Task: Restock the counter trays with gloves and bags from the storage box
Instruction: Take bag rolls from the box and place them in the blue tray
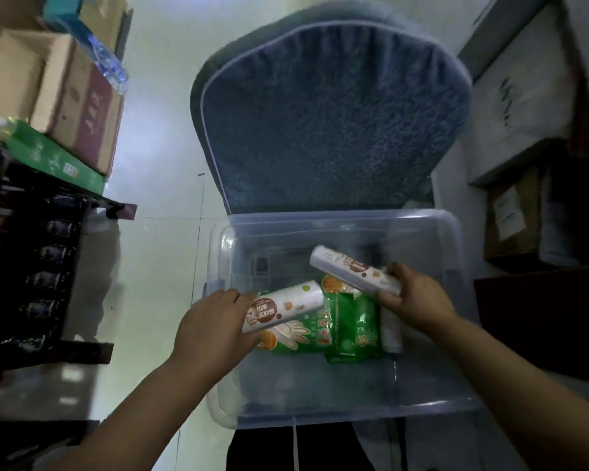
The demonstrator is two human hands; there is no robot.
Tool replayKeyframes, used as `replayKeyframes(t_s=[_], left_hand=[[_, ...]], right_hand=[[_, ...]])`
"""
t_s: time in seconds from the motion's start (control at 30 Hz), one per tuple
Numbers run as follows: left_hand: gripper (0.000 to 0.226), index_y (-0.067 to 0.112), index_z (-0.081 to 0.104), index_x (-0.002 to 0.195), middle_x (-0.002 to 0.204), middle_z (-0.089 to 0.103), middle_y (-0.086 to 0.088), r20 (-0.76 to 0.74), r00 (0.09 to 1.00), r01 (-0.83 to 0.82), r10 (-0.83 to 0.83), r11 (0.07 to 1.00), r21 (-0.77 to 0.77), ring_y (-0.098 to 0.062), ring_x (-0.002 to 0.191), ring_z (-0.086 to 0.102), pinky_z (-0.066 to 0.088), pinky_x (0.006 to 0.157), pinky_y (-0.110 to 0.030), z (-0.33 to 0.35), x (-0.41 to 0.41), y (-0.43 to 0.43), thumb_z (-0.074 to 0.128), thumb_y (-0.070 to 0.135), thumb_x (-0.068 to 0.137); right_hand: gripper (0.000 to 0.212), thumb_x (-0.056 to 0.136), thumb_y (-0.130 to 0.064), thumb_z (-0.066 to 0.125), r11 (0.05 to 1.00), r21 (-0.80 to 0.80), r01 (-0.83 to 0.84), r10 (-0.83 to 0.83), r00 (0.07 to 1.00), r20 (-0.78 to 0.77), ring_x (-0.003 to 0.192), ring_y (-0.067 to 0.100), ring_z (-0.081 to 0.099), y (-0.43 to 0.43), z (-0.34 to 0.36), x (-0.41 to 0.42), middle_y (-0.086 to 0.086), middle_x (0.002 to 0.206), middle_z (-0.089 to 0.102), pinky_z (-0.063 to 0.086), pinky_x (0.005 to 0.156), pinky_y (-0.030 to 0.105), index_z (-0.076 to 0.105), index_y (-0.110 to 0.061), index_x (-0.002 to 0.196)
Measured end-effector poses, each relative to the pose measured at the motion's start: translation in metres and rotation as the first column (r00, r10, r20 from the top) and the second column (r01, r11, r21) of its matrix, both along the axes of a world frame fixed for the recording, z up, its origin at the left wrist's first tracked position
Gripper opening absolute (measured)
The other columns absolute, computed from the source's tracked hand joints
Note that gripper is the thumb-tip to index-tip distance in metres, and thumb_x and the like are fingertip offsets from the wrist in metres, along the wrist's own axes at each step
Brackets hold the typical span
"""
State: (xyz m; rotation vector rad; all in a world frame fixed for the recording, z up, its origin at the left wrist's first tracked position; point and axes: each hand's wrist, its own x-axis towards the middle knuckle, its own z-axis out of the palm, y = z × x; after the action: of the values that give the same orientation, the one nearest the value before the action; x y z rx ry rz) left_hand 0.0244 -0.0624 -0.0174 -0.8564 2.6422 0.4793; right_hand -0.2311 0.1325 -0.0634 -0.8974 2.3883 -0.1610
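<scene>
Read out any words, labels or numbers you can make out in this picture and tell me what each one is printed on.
"加厚 保鲜" then a character I cannot be sure of: brown badge on the white plastic-bag roll in the left hand.
White roll in the right hand: brown print, too blurred.
Green glove packets in the clear plastic storage box: orange characters, too blurred.
Brown cardboard carton with dark red panel: pale characters, unreadable.

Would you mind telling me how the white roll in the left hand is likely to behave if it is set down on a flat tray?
The white roll is cylindrical, so it will probably roll unless laid against something. Its glossy wrapper looks slippery. The left hand holds it by one end alone, suggesting it is light.
</scene>
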Motion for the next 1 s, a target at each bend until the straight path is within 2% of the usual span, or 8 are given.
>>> replayKeyframes(t_s=[0.13, 0.3, 0.37, 0.47, 0.6, 0.8, 0.93, 1.0], left_hand=[[0.049, 0.028, 0.062, 0.107, 0.092, 0.068, 0.004, -0.108, 0.991, 0.083, -0.080, 0.996, 0.026, -0.017, 0.078, 0.061, 0.040, 0.056, -0.025, 0.041, 0.001, 0.001, 0.073, 0.049, 0.064], [0.047, 0.031, 0.060, 0.106, 0.088, 0.065, 0.006, -0.240, 0.949, 0.204, -0.203, 0.979, -0.023, -0.018, 0.077, 0.059, 0.034, 0.052, -0.024, 0.100, -0.011, 0.012, 0.074, 0.044, 0.062], [0.048, 0.031, 0.060, 0.106, 0.088, 0.064, 0.006, -0.299, 0.918, 0.260, -0.262, 0.964, -0.045, -0.019, 0.079, 0.059, 0.033, 0.052, -0.025, 0.124, -0.022, 0.025, 0.075, 0.042, 0.062], [0.045, 0.030, 0.061, 0.103, 0.088, 0.063, 0.005, -0.387, 0.851, 0.363, -0.356, 0.930, -0.057, -0.022, 0.081, 0.059, 0.040, 0.056, -0.030, 0.155, -0.041, 0.050, 0.075, 0.038, 0.061], [0.044, 0.028, 0.061, 0.098, 0.082, 0.063, 0.005, -0.475, 0.732, 0.510, -0.489, 0.855, -0.094, -0.022, 0.076, 0.059, 0.045, 0.056, -0.033, 0.182, -0.060, 0.095, 0.078, 0.036, 0.059], [0.043, 0.031, 0.062, 0.101, 0.087, 0.065, 0.006, -0.551, 0.558, 0.687, -0.620, 0.718, -0.111, -0.021, 0.080, 0.060, 0.045, 0.060, -0.031, 0.212, -0.076, 0.184, 0.075, 0.036, 0.061], [0.047, 0.031, 0.063, 0.099, 0.083, 0.063, 0.006, -0.547, 0.479, 0.767, -0.687, 0.630, -0.120, -0.022, 0.078, 0.060, 0.046, 0.060, -0.032, 0.229, -0.074, 0.244, 0.080, 0.032, 0.056], [0.049, 0.027, 0.064, 0.099, 0.082, 0.064, 0.003, -0.573, 0.454, 0.793, -0.683, 0.602, -0.090, -0.025, 0.078, 0.060, 0.049, 0.063, -0.035, 0.235, -0.070, 0.273, 0.083, 0.027, 0.053]], right_hand=[[0.046, 0.074, -0.041, 0.072, 0.987, -0.085, 0.135, -0.139, 0.989, -0.045, 0.094, 0.029, 0.065, 0.034, 0.082, 0.023, 0.009, 0.105, 0.069, 0.046, 0.071, 0.031, 0.056, -0.018, 0.111], [0.050, 0.071, -0.044, 0.074, 0.937, -0.253, 0.240, -0.285, 0.945, -0.159, 0.089, 0.017, 0.061, 0.082, 0.171, 0.068, -0.001, 0.104, 0.065, 0.047, 0.072, 0.029, 0.059, -0.026, 0.115], [0.053, 0.071, -0.048, 0.072, 0.925, -0.280, 0.259, -0.326, 0.918, -0.227, 0.084, 0.014, 0.058, 0.107, 0.200, 0.083, -0.003, 0.101, 0.064, 0.048, 0.067, 0.030, 0.058, -0.027, 0.117], [0.056, 0.072, -0.050, 0.070, 0.915, -0.284, 0.286, -0.380, 0.846, -0.374, 0.078, 0.008, 0.052, 0.152, 0.237, 0.108, -0.004, 0.100, 0.063, 0.037, 0.058, 0.020, 0.056, -0.026, 0.121], [0.055, 0.074, -0.047, 0.070, 0.837, -0.352, 0.420, -0.542, 0.724, -0.426, 0.084, 0.012, 0.053, 0.223, 0.279, 0.151, -0.002, 0.101, 0.062, 0.042, 0.066, 0.026, 0.055, -0.027, 0.123], [0.047, 0.072, -0.042, 0.072, 0.669, -0.452, 0.590, -0.739, 0.465, -0.488, 0.078, 0.012, 0.050, 0.331, 0.317, 0.239, -0.010, 0.091, 0.053, 0.039, 0.060, 0.026, 0.056, -0.028, 0.114], [0.041, 0.075, -0.032, 0.074, 0.459, -0.546, 0.701, -0.873, 0.241, -0.424, 0.077, 0.006, 0.050, 0.404, 0.316, 0.301, -0.011, 0.092, 0.055, 0.032, 0.061, 0.012, 0.060, -0.026, 0.113], [0.037, 0.077, -0.028, 0.072, 0.356, -0.578, 0.734, -0.908, 0.126, -0.400, 0.078, 0.006, 0.050, 0.441, 0.313, 0.327, -0.011, 0.092, 0.055, 0.033, 0.061, 0.015, 0.061, -0.024, 0.112]])
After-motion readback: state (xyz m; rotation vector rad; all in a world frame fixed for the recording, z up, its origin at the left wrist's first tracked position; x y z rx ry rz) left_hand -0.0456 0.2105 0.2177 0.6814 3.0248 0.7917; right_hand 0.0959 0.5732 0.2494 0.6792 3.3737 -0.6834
